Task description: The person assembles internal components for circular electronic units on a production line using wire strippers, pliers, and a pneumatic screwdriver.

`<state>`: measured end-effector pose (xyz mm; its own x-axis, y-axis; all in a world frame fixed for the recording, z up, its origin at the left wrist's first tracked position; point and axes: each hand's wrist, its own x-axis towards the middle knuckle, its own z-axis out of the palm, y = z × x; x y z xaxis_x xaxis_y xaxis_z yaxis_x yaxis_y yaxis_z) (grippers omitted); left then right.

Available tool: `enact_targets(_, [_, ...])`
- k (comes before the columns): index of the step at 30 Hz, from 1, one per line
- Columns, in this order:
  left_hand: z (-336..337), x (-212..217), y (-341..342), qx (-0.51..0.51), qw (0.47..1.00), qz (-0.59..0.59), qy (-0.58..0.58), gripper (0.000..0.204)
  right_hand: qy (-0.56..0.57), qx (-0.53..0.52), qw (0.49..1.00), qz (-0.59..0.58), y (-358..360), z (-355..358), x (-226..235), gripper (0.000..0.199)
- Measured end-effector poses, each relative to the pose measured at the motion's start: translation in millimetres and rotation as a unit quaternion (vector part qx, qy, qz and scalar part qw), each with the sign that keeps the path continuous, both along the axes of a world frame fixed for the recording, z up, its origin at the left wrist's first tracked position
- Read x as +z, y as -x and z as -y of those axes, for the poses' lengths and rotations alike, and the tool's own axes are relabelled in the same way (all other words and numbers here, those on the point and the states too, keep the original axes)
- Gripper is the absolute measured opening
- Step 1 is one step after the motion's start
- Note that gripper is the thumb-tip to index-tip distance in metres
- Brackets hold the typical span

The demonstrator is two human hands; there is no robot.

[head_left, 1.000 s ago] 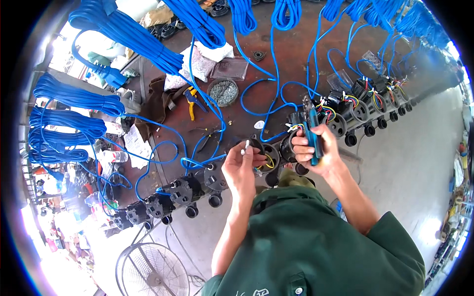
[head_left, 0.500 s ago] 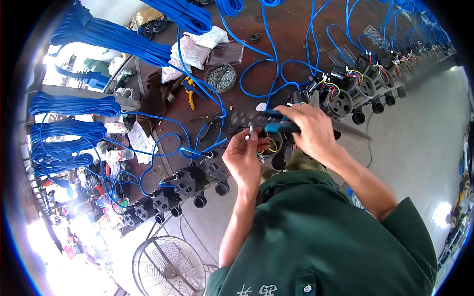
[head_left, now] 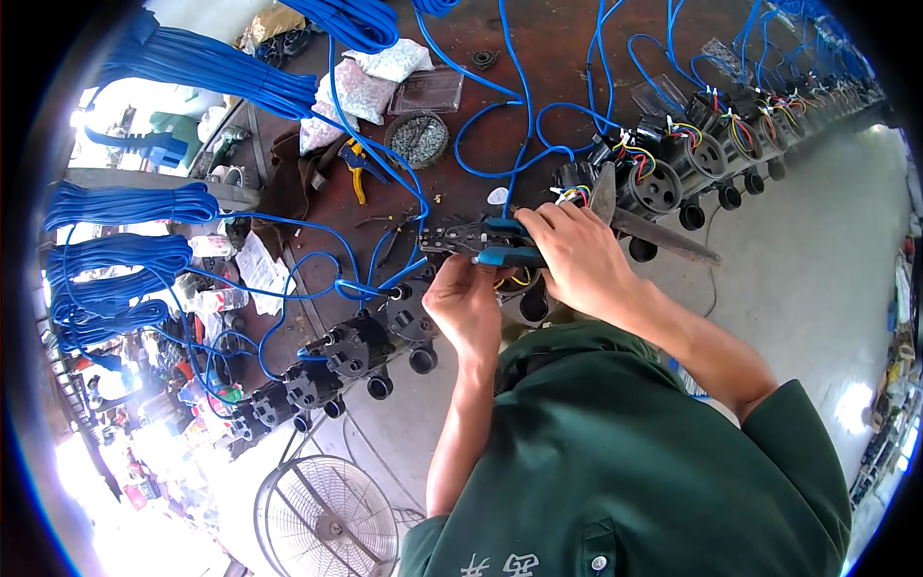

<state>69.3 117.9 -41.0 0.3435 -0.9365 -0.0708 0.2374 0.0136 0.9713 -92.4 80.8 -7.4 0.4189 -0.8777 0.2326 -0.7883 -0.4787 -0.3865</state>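
Note:
My right hand grips the blue handles of a crimping tool that lies level, its black jaws pointing left. My left hand sits just under the jaws, its fingers pinched on a thin wire end at the tool's mouth. Below both hands stands a black pump motor, mostly hidden by them. A blue cable runs in from the left toward the jaws.
A brown workbench carries rows of black pump motors with coloured wires, coiled blue cable bundles, a round tray of small parts, yellow-handled pliers and white bags. A floor fan stands below the bench.
The crimping tool swung from upright in my right hand to level, jaws left. My left hand brought the wire end to the jaws. The view shifted toward the bench.

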Motion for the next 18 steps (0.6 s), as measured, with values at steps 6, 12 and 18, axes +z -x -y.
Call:
enact_targets(6, [4,8,-4,-0.014,0.998,0.050,-0.022,0.007,-0.024,0.011,0.999,-0.022,0,1,5,0.049])
enact_targets(12, [3,5,-2,-0.007,0.998,0.057,-0.023,0.006,-0.038,0.017,0.999,-0.034,2,4,0,0.063])
enact_targets(18, [3,8,1,-0.002,0.995,0.091,-0.029,0.008,-0.014,0.014,1.000,-0.019,4,18,-18,0.043])
